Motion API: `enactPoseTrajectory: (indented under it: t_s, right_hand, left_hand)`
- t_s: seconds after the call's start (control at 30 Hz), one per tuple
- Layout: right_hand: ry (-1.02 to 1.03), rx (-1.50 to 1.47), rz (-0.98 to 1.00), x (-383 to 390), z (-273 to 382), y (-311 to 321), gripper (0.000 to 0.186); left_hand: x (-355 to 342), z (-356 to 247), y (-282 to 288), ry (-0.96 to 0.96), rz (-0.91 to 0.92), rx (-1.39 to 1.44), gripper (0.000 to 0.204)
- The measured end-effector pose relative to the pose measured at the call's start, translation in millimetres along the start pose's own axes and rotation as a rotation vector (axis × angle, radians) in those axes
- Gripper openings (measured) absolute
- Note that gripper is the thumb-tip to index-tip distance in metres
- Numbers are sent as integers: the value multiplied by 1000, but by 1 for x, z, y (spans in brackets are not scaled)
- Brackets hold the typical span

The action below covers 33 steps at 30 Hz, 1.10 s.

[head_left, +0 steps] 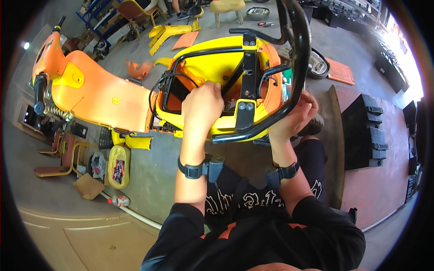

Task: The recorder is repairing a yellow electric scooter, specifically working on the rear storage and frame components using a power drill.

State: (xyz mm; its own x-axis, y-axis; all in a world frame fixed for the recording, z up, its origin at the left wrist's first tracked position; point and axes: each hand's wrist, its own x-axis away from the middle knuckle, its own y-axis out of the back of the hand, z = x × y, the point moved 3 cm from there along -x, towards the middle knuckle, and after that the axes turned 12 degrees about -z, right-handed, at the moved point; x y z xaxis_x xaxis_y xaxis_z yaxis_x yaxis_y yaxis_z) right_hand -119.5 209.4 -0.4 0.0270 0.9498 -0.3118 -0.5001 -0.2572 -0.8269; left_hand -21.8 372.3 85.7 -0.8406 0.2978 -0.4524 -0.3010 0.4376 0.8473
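Left hand crosses near edge of yellow-orange plastic scooter body; right hand beside black tubular rack; neither grip discernible.

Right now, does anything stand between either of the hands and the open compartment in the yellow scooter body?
For the left hand, nothing visible: it reaches into the compartment. The right hand is outside, with the black tubular rail and the compartment's orange edge between.
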Motion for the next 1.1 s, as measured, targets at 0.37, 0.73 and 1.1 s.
enactPoseTrajectory:
  t_s: [0.37, 0.73, 1.1]
  right_hand:
    - [169, 246, 446, 2, 29, -18, 47]
    - [162, 263, 333, 6, 22, -16, 26]
    - [-10, 280, 327, 5, 19, -3, 30]
  left_hand:
    - [4, 1, 1, 21, 16, 50, 31]
    - [6, -2, 2, -6, -83, 113, 30]
    - [0, -1, -2, -16, -73, 200, 27]
